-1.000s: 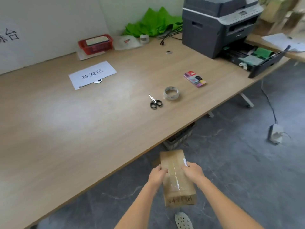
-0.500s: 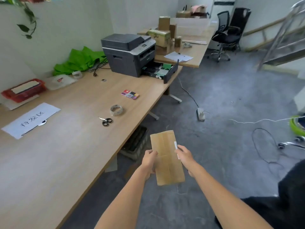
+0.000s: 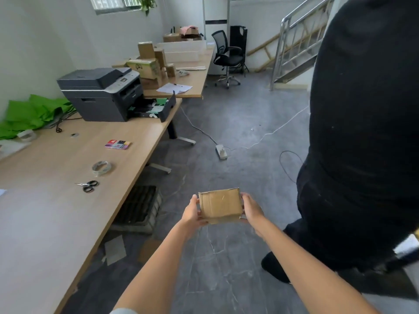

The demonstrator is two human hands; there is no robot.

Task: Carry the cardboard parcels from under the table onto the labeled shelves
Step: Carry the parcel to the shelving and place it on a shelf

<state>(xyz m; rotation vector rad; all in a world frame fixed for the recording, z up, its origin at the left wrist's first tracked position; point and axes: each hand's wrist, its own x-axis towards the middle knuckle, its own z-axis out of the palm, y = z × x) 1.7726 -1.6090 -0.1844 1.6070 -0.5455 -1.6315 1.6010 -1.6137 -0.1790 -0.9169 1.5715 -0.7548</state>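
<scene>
A small taped cardboard parcel (image 3: 220,205) hangs in front of me over the grey floor, its end face turned toward the camera. My left hand (image 3: 192,211) grips its left side and my right hand (image 3: 251,208) grips its right side. The long wooden table (image 3: 56,200) runs along my left. Under it sits a dark crate (image 3: 138,207). No labeled shelves are in view.
A person in black clothes (image 3: 362,143) stands close on my right. On the table lie scissors (image 3: 88,185), a tape roll (image 3: 101,167) and a printer (image 3: 102,92). A power strip (image 3: 221,151) and cables lie on the floor ahead. An office chair (image 3: 227,56) and a staircase (image 3: 294,48) stand farther back.
My view has swung right, away from the table toward the open room. The parcel has tipped from flat and lengthwise to end-on. The person in black now fills the right side.
</scene>
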